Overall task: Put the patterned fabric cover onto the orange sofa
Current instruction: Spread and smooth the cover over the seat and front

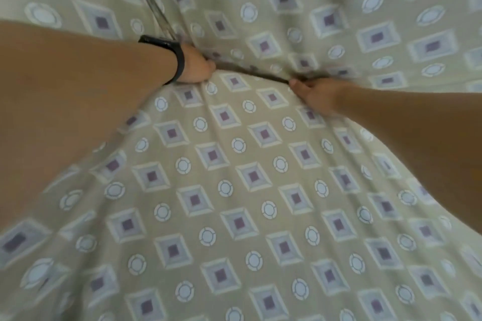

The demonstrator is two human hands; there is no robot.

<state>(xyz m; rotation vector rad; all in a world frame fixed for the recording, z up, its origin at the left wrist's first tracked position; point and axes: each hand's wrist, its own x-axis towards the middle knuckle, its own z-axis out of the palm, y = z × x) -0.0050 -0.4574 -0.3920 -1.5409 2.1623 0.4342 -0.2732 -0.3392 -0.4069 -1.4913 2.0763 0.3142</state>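
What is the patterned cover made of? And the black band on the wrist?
The patterned cover looks like thin woven cloth, matte, since it creases softly and bunches where the hands tuck it. The black wristband seems smooth rubber or plastic, slightly shiny; blur leaves it uncertain.

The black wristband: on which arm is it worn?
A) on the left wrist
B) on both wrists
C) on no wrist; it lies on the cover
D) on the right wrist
A: the black wristband goes around the wrist just behind the left hand, which presses into the crease of the cover; the wrist behind the right hand is bare.
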